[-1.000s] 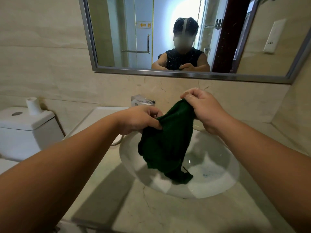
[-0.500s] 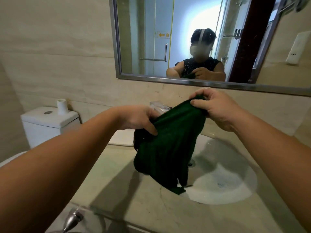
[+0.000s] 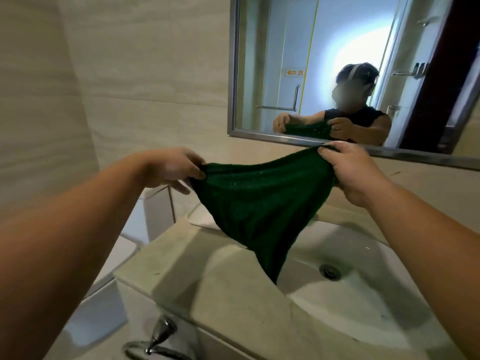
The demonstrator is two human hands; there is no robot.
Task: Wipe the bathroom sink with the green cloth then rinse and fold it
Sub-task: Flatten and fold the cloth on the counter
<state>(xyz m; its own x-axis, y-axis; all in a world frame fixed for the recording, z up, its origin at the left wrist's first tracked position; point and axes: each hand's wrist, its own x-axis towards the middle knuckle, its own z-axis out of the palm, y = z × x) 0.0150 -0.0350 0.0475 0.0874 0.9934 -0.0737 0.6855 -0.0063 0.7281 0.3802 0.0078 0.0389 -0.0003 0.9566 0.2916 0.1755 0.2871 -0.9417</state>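
Note:
The dark green cloth (image 3: 259, 201) hangs spread out in the air above the left side of the white sink basin (image 3: 363, 302). My left hand (image 3: 171, 167) pinches its upper left corner. My right hand (image 3: 350, 170) grips the upper right corner, a little higher. The cloth's lower tip dangles over the basin's left rim, close to the beige stone counter (image 3: 228, 287). The sink drain (image 3: 330, 271) shows to the right of the tip. The tap is hidden behind the cloth.
A steel-framed mirror (image 3: 337, 74) hangs on the tiled wall behind the sink. A white toilet tank (image 3: 158, 211) stands left of the counter. A chrome fitting (image 3: 158, 336) sticks out below the counter's front edge. Beige tiled wall closes the left side.
My hands have moved apart and upward, so the bunched cloth is now stretched wide between them. The view has swung left and closer to the counter.

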